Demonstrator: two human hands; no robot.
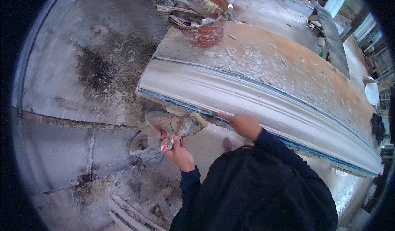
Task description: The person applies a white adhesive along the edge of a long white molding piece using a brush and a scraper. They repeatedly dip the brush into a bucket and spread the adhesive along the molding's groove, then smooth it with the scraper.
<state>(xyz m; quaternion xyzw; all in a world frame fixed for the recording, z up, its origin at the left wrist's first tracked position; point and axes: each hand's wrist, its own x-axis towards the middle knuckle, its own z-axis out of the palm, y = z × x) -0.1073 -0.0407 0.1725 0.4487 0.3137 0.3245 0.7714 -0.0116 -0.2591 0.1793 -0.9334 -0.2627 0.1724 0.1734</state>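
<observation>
My left hand (181, 155) is closed round the red-and-white handle of a wide, flat paintbrush (191, 126). Grey plaster coats the brush, and its tan end points toward the moulding. On the near edge of a long white moulding (247, 94) is my right hand (246, 127). Its index finger stretches along the blue-lined edge while the other fingers curl below; anything in them is hidden. Just beyond the left hand, below the table's edge, sits a pale printed sack (158, 122).
A red bucket (205, 34) holds a plastic bottle (193, 1) and sticks at the table's far left corner. White crumbs litter the tan tabletop (284, 42). Stained grey sheets (53, 66) lie at left. Broken pale strips (127, 214) rest at lower left.
</observation>
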